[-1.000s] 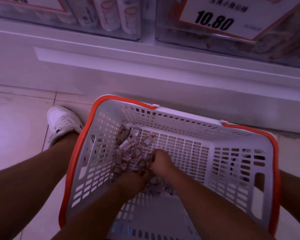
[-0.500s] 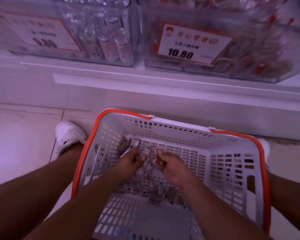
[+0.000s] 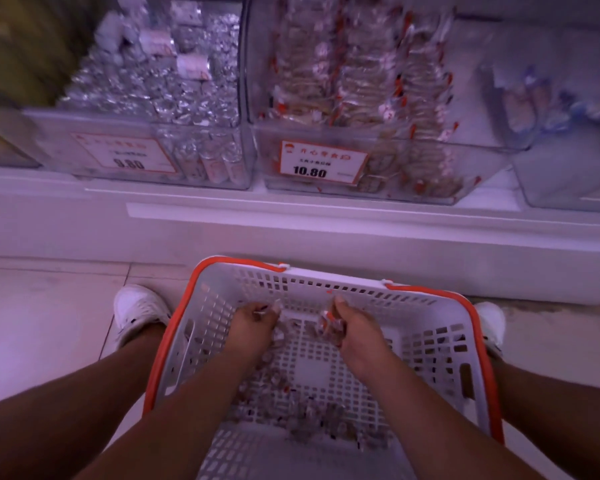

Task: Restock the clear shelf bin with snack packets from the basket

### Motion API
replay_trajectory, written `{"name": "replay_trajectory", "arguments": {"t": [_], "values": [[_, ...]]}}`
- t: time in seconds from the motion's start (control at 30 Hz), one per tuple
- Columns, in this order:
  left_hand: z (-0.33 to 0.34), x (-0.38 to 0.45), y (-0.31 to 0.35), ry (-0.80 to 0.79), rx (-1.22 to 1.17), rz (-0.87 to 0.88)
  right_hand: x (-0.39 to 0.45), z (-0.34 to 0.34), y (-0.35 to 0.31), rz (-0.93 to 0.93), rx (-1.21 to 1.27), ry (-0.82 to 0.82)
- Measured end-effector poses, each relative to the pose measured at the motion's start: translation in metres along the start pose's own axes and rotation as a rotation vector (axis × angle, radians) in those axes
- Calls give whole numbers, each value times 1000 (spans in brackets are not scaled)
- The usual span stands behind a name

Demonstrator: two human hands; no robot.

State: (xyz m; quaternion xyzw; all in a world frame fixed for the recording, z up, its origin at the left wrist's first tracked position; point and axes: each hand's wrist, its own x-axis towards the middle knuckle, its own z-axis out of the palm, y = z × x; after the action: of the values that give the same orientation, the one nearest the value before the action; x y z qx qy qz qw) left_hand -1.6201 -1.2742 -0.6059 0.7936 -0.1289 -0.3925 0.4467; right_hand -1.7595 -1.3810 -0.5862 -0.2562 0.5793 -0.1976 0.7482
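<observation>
Pale floor tiles (image 3: 49,327) run up to a white shelf base (image 3: 326,230), and on the shelf stand clear bins side by side. Straight ahead, the clear shelf bin (image 3: 361,188) carries a price tag (image 3: 321,162) reading 10.80 and holds rows of snack packets with red markings. To its left, another bin (image 3: 146,168) with a blurred tag is heaped with silvery wrapped items. At the far right a third bin (image 3: 568,188) shows bluish packs, too blurred to make out.

On the floor just in front of the shelf base sits a white slotted basket (image 3: 430,341) with an orange rim, between the person's legs, a white shoe (image 3: 136,313) at its left side and another at its right. Loose snack packets (image 3: 309,417) lie scattered over the basket's bottom, mostly toward the near side.

Both hands are inside the basket near its far wall. The left hand (image 3: 253,327) has its fingers curled around a small clutch of packets. The right hand (image 3: 357,327) is likewise curled, gripping a few packets whose red-marked ends stick out at its fingers. The two hands are apart, with bare basket floor between them.
</observation>
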Motion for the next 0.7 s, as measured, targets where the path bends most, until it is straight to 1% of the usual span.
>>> {"name": "replay_trajectory", "arguments": {"t": [0.13, 0.27, 0.37, 0.47, 0.5, 0.6, 0.63, 0.7], "values": [[11, -23, 35, 9, -89, -7, -38, 14, -5, -15, -10, -84], [15, -46, 67, 139, -153, 45, -79, 26, -18, -153, -126, -141], [18, -61, 84, 162, -100, 158, -102, 31, -33, -205, -104, -146], [17, -68, 102, 150, -63, 252, -122, 31, -49, -170, 22, -231], [15, -69, 109, 163, -36, 283, -127, 29, -55, -188, 0, -245], [5, -72, 127, 259, 43, 360, -137, 24, -73, -288, -75, -192], [3, -75, 131, 302, 64, 389, -139, 24, -79, -299, -59, -180], [2, -82, 143, 351, 93, 443, -145, 27, -85, -288, -7, -206]]}}
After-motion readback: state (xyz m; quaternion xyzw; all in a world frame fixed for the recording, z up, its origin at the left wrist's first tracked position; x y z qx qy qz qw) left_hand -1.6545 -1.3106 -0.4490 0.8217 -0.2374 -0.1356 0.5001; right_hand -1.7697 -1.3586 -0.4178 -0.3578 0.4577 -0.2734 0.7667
